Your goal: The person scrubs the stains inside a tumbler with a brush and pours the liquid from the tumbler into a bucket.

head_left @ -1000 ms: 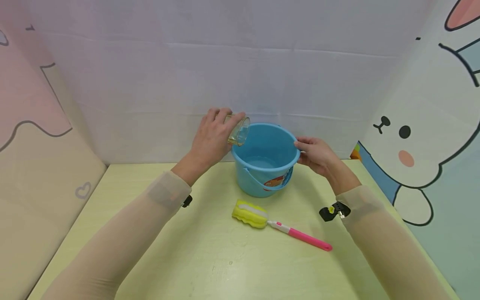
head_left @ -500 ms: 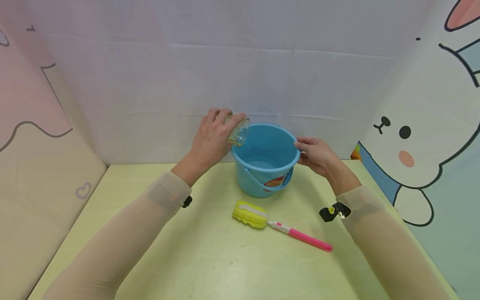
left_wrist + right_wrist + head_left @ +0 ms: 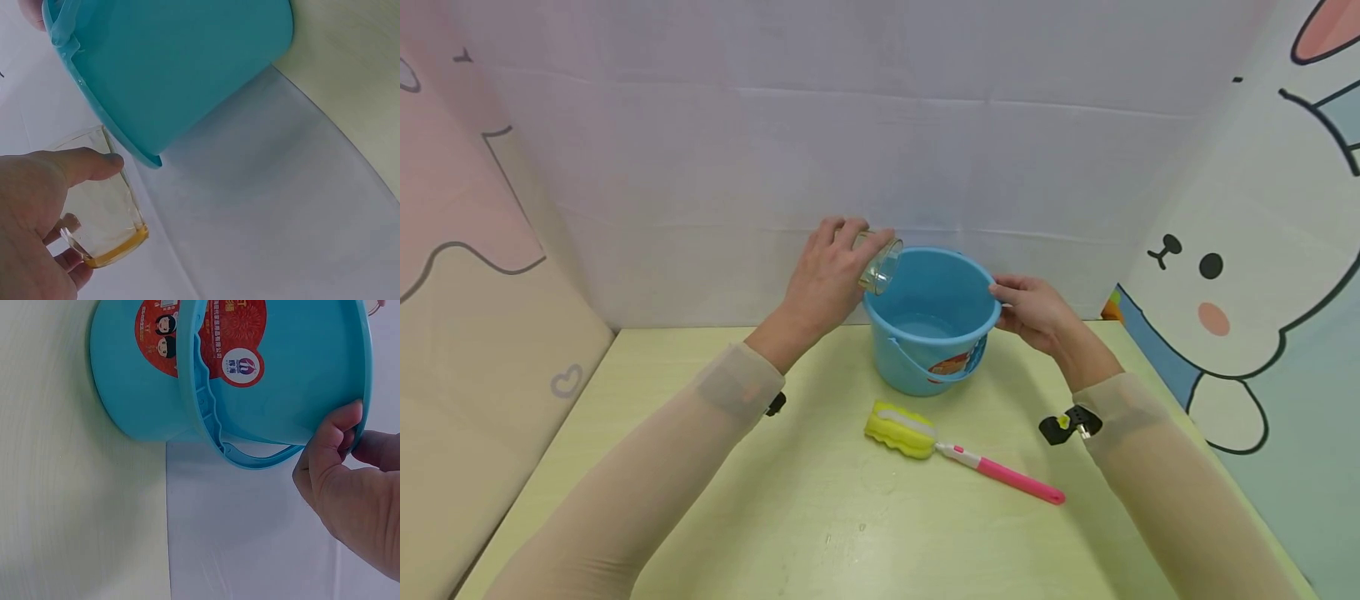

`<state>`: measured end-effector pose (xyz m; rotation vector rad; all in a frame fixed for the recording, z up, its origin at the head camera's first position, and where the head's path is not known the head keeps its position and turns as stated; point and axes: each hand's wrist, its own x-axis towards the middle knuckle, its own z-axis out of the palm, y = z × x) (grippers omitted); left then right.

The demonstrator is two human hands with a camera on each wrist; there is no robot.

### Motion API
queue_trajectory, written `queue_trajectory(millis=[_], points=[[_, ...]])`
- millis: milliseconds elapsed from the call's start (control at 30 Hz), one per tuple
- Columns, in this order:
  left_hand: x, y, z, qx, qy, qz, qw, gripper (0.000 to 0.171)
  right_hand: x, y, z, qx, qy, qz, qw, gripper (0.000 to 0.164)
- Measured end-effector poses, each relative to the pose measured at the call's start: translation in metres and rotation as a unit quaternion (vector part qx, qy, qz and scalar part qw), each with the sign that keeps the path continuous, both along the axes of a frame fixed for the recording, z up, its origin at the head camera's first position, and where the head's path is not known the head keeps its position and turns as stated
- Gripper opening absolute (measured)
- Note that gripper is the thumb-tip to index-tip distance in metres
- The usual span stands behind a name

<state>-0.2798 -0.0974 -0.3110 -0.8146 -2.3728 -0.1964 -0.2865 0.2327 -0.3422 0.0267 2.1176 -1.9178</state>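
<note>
A clear glass cup with an amber tint at its base lies tipped in my left hand, its mouth toward the blue bucket. In the left wrist view the thumb and fingers grip the glass from both sides, beside the bucket's rim. My right hand pinches the bucket's right rim between thumb and fingers, as the right wrist view also shows. The bucket stands upright with some water in its bottom. Its handle hangs down at the front.
On the table in front of the bucket lies a bottle brush with a yellow sponge head and a pink handle. Small water drops dot the tabletop. A white cloth wall rises close behind the bucket.
Both hands keep their holds on the glass cup and the bucket. The glass cup has shifted very slightly to the right; the bucket and brush stay in place.
</note>
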Motion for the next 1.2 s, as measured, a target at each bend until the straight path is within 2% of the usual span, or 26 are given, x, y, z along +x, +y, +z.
queue_trajectory(millis=[433, 833, 1033, 1200], points=[[-0.0005, -0.0002, -0.0028, -0.002, 0.024, -0.015, 0.9996, 0.066, -0.0001, 0.0002, -0.0013, -0.004, 0.002, 0.0, 1.0, 0.053], [0.0001, 0.0006, -0.0028, -0.006, 0.035, -0.011, 0.9993, 0.066, 0.0, -0.0006, -0.0015, -0.004, 0.0, -0.002, 1.0, 0.054], [0.0019, 0.0, -0.0031, 0.0, 0.015, 0.004, 0.9999, 0.069, 0.0004, -0.0008, -0.0009, -0.004, -0.003, -0.006, 1.0, 0.053], [0.0038, -0.0017, -0.004, 0.037, -0.006, 0.011, 0.9992, 0.082, -0.0001, -0.0008, -0.0007, -0.006, -0.002, -0.006, 1.0, 0.053]])
